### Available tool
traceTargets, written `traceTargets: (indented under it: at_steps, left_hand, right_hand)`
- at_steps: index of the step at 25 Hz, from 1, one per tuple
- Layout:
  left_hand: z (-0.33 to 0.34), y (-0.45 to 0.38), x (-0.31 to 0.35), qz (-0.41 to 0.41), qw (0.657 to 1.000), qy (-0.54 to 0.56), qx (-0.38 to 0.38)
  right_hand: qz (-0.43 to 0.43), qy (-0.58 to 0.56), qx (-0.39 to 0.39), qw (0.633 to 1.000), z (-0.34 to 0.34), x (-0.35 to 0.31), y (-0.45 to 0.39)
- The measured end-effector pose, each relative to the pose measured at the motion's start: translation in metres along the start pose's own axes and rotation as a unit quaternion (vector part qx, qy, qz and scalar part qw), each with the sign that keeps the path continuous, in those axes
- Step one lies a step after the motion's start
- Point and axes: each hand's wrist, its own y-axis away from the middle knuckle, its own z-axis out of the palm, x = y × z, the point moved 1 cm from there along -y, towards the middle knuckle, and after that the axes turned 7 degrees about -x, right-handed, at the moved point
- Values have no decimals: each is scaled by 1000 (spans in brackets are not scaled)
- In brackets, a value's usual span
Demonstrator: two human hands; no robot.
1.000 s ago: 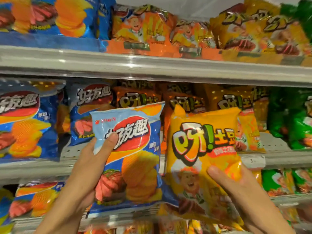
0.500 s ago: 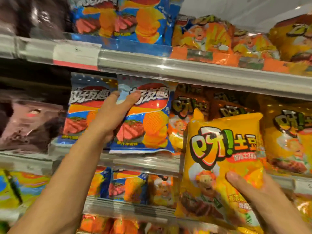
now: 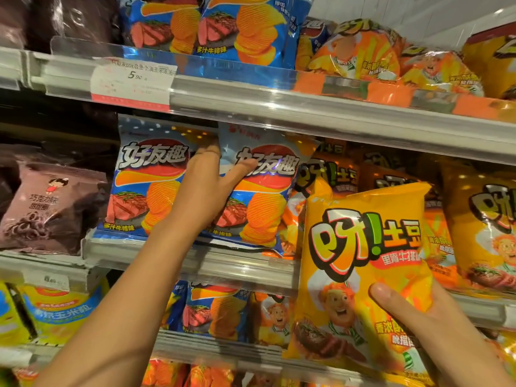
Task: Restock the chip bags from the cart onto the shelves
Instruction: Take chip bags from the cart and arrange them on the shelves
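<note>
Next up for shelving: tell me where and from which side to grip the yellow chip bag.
Grip the yellow chip bag low on its right edge from the right, thumb in front, as the right hand holds it: it stands upright, puffed in the middle, flatter toward the edges.

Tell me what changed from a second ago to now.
The left hand carried the blue chip bag up and away from the body onto the middle shelf, beside a matching blue bag; it still grips it. The right hand still holds the yellow chip bag in front of the shelves.
</note>
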Motion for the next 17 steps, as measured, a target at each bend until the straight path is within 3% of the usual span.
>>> traceTargets:
  at_steps: [5,7,9,10,14,17]
  left_hand:
    - [15,9,-13,-4,999,4,-51]
    - [13,15,-10,-2,1000,-12,-12]
    - [18,25,-1,72,990,-98,72]
    - [23,30,3,106,981,-142,77]
    - [47,37,-1,41,975,-214,-45]
    - [52,36,-7,36,968,-249,-16]
  right_hand:
    - [10,17,-15,1000,1,0,0]
    - [12,9,-20,1000,1,-1,0]
    - [13,1,-19,1000,2,-2,0]
    - [12,1,-15,1000,1,-2,0]
    - [-1,-16,-3,1000,0,9,1]
    - [-12,-38,-13,999,-5,17,4]
